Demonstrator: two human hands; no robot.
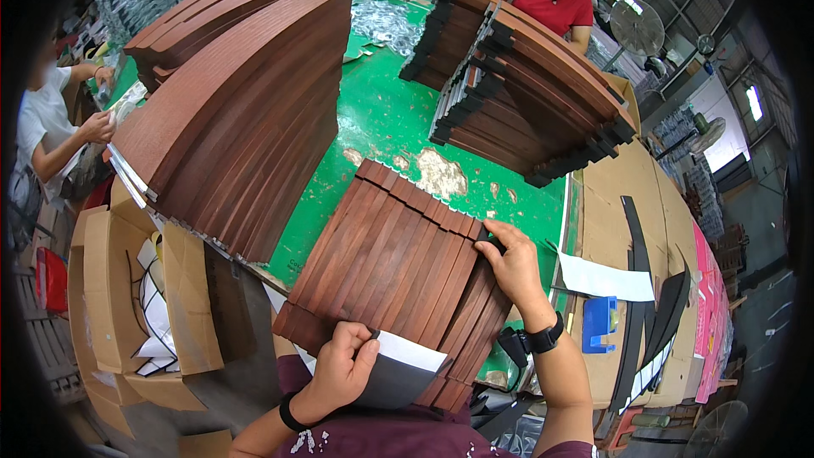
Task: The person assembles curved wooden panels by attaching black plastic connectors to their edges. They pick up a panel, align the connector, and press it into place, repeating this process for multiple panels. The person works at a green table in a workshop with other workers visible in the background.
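Several dark reddish-brown wood slats [390,254] lie side by side in front of me, with a stepped line across their far ends. My left hand [343,365] is closed at their near edge, finger and thumb pinching a small black piece. Beside it a black sheet with a white band [411,351] lies over the near slats. My right hand [513,267] closes at the far right end of the slats, thumb and fingers around a small black piece [482,236] at a slat's end. Part of that piece is hidden by the fingers.
A tall stack of slats [254,93] stands at left, another stack with black ends [526,93] at far right. The green tabletop [365,131] has worn patches. At right are a blue tape dispenser [599,324] and black strips [634,288]. An open carton [191,305] stands left. Two other people work nearby.
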